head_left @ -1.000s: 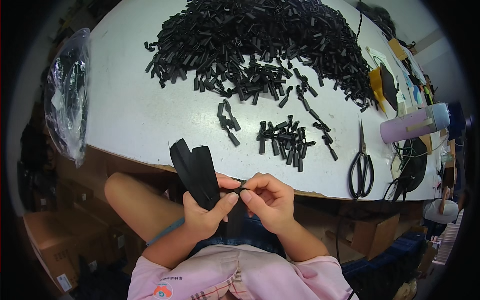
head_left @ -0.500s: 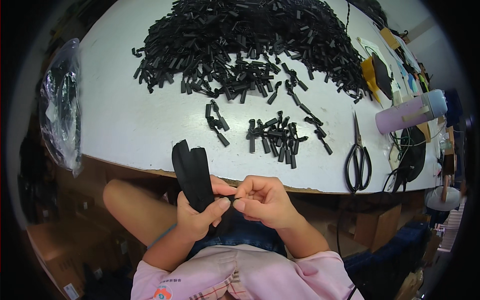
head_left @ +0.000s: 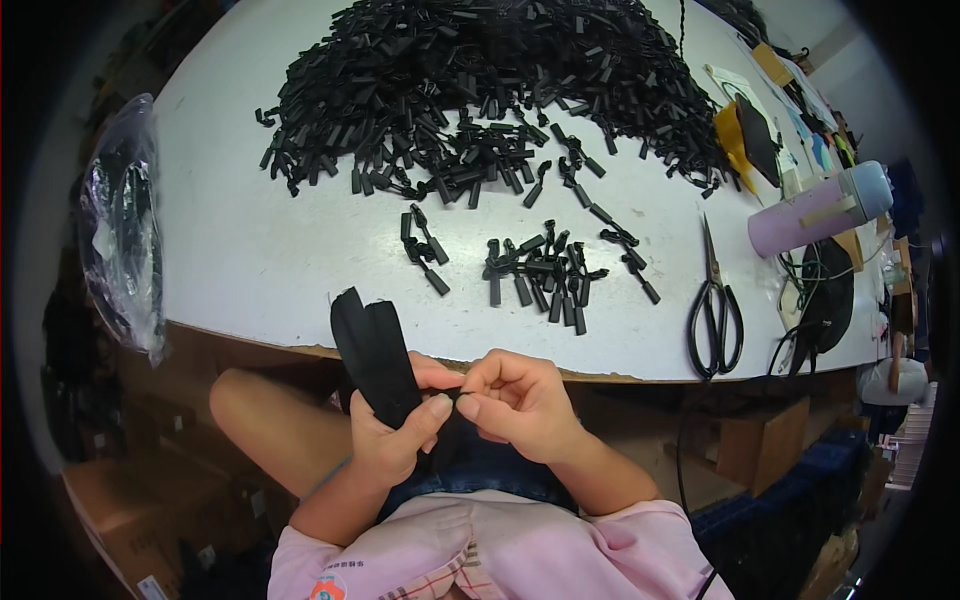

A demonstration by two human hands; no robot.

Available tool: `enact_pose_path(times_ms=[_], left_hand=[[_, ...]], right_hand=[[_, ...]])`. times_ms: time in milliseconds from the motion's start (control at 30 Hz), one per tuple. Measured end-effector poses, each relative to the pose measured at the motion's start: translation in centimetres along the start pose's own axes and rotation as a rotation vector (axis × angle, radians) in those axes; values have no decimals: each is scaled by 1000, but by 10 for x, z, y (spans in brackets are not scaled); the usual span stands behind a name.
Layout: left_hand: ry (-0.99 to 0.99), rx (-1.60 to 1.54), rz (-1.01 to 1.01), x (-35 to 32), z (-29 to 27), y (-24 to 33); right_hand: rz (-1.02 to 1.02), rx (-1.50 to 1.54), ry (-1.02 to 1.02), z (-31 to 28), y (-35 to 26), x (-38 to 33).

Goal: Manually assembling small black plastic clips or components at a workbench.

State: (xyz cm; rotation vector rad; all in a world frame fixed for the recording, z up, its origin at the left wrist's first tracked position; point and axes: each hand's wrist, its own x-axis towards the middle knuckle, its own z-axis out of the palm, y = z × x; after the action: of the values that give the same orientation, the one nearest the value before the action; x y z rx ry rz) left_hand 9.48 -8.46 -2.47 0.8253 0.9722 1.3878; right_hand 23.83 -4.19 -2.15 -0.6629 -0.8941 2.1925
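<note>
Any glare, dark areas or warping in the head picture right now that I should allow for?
Head view: bright reflections on the clear plastic bag; in the head view, the white table's edges bow and the corners fall to black; again in the head view, the black strip in the left hand shows little surface detail.

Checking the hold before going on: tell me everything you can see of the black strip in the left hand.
The black strip looks flat, matte and cloth-like, with two uneven upper ends side by side. It rises from the left hand, which grips its lower part; its top tilts leftward, overlapping the table's front edge in view. Whether it continues into the dark bit by the right hand is unclear.
</note>
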Motion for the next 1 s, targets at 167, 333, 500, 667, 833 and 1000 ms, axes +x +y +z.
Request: enact_pose_path(times_ms=[167,333,500,667,833,1000], left_hand=[[-3,-11,-5,1,0,0],[-20,-63,-30,2,-3,-2],[16,16,11,2,-2,-3],[62,99,58,1,4,1],[-2,202,125,1,1,6],[-71,266,94,1,-2,8]], right_hand=[[11,-10,5,-3,1,0],[7,5,2,0,0,1],[-232,-295,160,7,11,2],[-296,-639,49,-2,11,0],[-300,-581,-15,-3,9,0],[-238,-417,5,-4,11,-2]])
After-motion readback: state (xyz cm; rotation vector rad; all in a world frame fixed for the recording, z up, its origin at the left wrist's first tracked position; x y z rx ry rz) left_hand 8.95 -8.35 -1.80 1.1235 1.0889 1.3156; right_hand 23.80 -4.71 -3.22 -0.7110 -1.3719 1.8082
